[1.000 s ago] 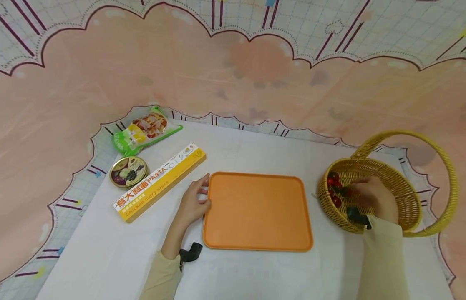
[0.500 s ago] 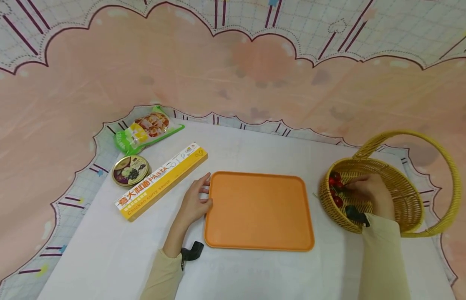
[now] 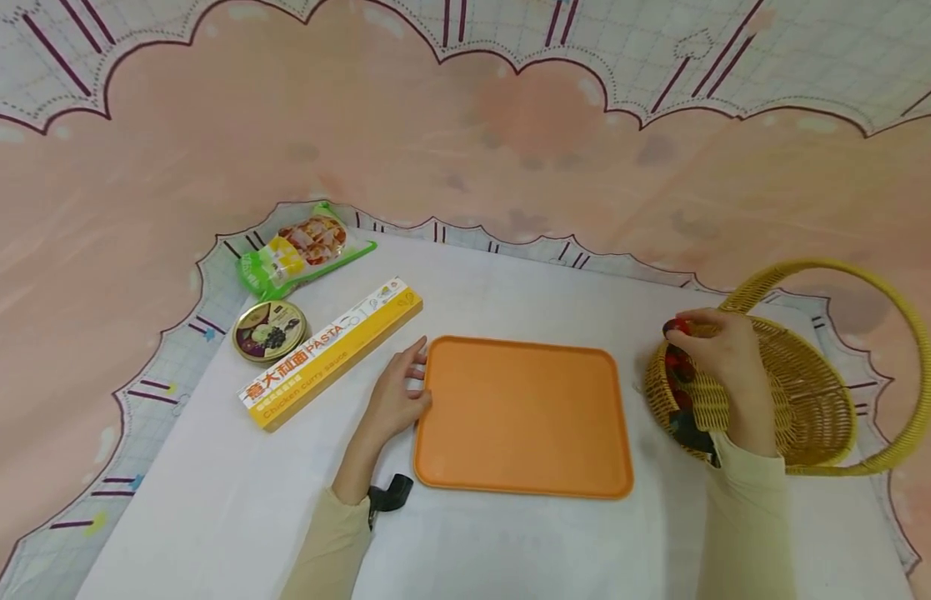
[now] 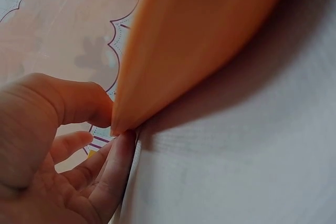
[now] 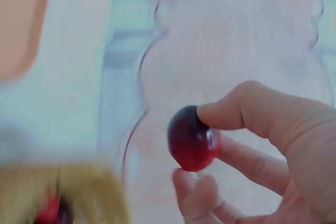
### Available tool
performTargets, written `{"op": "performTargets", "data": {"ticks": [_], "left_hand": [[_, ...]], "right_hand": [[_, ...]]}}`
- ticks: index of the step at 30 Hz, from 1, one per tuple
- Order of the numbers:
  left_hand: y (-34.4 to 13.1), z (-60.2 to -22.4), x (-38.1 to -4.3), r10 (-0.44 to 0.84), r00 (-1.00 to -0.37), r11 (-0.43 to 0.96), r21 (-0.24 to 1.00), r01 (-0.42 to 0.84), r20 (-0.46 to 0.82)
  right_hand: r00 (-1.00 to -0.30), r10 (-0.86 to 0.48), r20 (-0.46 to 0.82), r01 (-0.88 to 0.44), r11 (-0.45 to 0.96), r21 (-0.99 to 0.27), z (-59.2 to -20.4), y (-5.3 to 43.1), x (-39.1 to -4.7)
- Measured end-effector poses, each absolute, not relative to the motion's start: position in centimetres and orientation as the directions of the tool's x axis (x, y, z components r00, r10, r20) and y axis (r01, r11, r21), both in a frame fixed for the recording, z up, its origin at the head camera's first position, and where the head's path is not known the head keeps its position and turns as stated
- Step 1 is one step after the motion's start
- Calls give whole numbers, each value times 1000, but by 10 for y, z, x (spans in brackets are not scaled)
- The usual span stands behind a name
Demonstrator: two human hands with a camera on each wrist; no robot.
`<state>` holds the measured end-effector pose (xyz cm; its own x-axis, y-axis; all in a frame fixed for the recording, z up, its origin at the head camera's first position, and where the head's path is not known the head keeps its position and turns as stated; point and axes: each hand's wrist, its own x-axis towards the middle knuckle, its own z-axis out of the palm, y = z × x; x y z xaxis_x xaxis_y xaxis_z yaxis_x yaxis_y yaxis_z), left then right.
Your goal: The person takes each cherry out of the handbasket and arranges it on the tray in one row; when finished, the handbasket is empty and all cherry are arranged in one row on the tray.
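Note:
My right hand pinches a dark red cherry between thumb and fingertips, over the left rim of the yellow wicker basket. Several more cherries lie inside the basket along its left wall. At the left edge of the orange tray, my left hand has its thumb and fingertips against the rim, the fingers fairly straight. The left wrist view shows that thumb right at the tray's edge. Nothing lies on the tray.
Left of the tray lies a yellow and white pasta box. Beyond it are a round flat tin and a green food packet. The basket's tall handle arches up on the right. A white cloth covers the table.
My right hand has reached into the cherries at the basket's left, taken hold of one and lifted it up to the rim. The left hand stays at the tray.

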<state>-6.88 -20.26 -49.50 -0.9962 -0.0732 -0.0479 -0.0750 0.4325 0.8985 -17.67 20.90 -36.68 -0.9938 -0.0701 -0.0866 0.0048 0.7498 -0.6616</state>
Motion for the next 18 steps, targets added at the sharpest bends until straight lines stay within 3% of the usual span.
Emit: {"op": "performTargets", "data": {"ticks": [7, 18], "left_hand": [[-202, -494, -69, -68, -996, 418, 905, -78, -54], [-203, -495, -67, -71, -997, 434, 900, -41, -11]], "right_hand": [[-985, -171, 19, -127, 651, -748, -369, 138, -170], [-951, -305, -55, -118, 522, -845, -422, 45, -155]]}}
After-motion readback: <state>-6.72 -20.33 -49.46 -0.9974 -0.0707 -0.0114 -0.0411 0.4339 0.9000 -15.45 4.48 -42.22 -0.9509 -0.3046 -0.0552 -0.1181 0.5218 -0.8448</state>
